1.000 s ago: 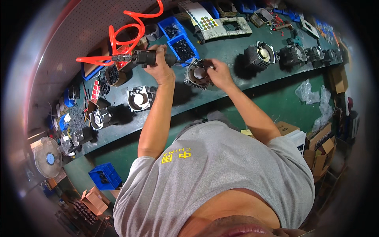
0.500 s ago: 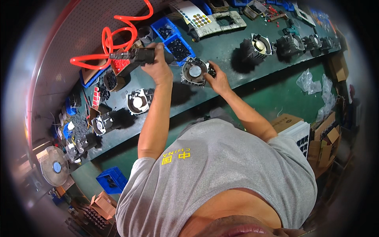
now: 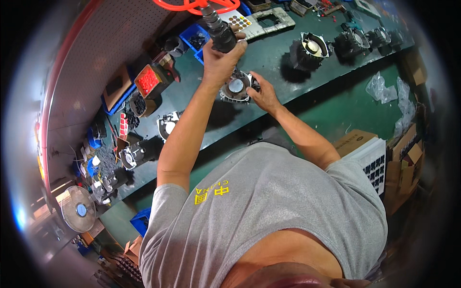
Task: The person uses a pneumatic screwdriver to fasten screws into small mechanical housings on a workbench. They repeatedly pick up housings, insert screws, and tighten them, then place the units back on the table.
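My left hand (image 3: 222, 63) is closed around a black air screwdriver (image 3: 222, 36), whose red coiled hose (image 3: 218, 6) runs off past the upper edge. The tool stands nearly upright, its lower end pointing down at the far rim of a finned motor housing (image 3: 236, 86). Whether the bit touches a screw is hidden by my hand. My right hand (image 3: 266, 96) grips the right side of that housing, fingers at the far side and thumb at the near rim. A round pale disc lies in the middle of the housing.
Similar housings stand left (image 3: 168, 124) and right (image 3: 309, 50) along the green bench (image 3: 273, 62). Behind are a blue bin (image 3: 194, 36), a box of red parts (image 3: 148, 80) and a sticker sheet (image 3: 235, 20). A fan (image 3: 77, 209) stands at lower left.
My left hand has swung the air screwdriver from lying sideways to upright over the housing, and the red hose moved up and right with it. My right hand stays on the housing.
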{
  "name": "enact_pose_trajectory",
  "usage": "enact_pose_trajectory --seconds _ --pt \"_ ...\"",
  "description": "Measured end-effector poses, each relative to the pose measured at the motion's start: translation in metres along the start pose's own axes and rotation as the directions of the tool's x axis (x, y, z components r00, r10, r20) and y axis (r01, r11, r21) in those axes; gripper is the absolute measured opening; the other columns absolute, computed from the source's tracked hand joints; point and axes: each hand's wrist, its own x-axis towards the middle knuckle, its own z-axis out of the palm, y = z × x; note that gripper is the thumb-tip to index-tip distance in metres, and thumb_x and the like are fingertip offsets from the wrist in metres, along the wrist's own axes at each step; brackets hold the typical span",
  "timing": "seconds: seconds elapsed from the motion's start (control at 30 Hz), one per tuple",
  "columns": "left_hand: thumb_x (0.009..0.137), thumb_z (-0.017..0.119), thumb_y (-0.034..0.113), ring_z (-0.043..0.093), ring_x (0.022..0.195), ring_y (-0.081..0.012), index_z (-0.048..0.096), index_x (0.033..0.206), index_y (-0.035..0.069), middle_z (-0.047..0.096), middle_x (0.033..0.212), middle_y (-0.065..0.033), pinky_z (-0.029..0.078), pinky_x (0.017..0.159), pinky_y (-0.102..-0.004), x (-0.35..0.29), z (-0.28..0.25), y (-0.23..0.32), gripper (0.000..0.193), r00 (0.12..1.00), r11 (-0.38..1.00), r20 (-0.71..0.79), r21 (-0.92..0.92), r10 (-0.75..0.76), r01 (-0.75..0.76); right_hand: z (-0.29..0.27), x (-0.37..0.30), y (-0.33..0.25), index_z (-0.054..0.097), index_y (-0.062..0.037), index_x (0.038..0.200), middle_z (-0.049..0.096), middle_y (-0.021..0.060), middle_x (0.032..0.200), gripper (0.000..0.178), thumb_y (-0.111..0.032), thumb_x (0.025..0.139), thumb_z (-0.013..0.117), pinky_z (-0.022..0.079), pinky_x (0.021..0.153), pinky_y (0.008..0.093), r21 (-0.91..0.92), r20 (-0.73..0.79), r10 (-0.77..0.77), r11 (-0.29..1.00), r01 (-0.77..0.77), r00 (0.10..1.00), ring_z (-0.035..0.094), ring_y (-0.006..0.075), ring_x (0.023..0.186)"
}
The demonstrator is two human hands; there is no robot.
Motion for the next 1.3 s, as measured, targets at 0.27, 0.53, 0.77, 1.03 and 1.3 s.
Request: enact_pose_trajectory --seconds 0.27,0.53,0.77,1.03,1.3 --pt "0.087 0.078 0.004 0.065 0.093 -0.0096 0.068 0.117 0.0 0.073 0.107 -0.0052 0.054 0.083 -0.0266 0.004 0.007 -0.007 0.032 0.999 0.999 0.05 0.033 0.004 -0.006 0.002 0.001 0.009 0.054 0.0048 0.136 0.062 0.0295 0.128 0.061 -0.019 0.081 0.068 0.046 0.106 0.0447 -0.015 -0.039 -0.083 0.996 0.083 0.996 0.059 0.0438 0.121" --pt "0.089 0.076 0.008 0.059 0.075 -0.0053 0.072 0.098 0.003 0.069 0.086 0.0014 0.048 0.067 -0.0233 0.005 0.006 -0.007 0.011 0.998 0.992 0.051 0.122 -0.023 0.017 -0.003 0.002 0.004 0.054 0.0064 0.133 0.065 0.0298 0.118 0.06 -0.018 0.079 0.068 0.051 0.097 0.045 -0.003 -0.026 -0.114 0.993 0.114 0.993 0.064 0.0443 0.11" --pt "0.089 0.074 0.009 0.055 0.07 -0.0041 0.071 0.09 0.004 0.063 0.078 0.0047 0.044 0.063 -0.0219 0.002 0.008 -0.003 0.006 0.997 0.989 0.067 0.147 -0.042 0.032 -0.006 0.004 -0.003 0.055 0.009 0.131 0.066 0.0299 0.114 0.06 -0.017 0.078 0.067 0.052 0.094 0.0428 0.011 -0.019 -0.114 0.993 0.115 0.993 0.066 0.0425 0.106" --pt "0.086 0.077 0.006 0.055 0.069 -0.004 0.069 0.089 0.004 0.063 0.078 0.0051 0.045 0.063 -0.0224 0.004 0.005 -0.007 0.009 0.998 0.983 0.039 0.176 -0.056 0.048 -0.01 0.005 -0.001 0.053 0.0027 0.139 0.065 0.0254 0.123 0.061 -0.016 0.084 0.071 0.05 0.099 0.0398 0.006 0.068 -0.059 0.998 0.059 0.996 0.065 0.0353 0.113" --pt "0.088 0.075 0.01 0.053 0.067 -0.0034 0.071 0.089 0.005 0.062 0.075 0.0055 0.042 0.06 -0.0221 0.002 0.005 -0.006 0.006 0.999 0.981 0.035 0.189 -0.042 0.035 -0.008 0.006 -0.001 0.054 0.0072 0.134 0.066 0.0287 0.116 0.06 -0.017 0.08 0.068 0.051 0.096 0.0422 0.013 0.019 -0.097 0.995 0.096 0.995 0.065 0.0402 0.109"
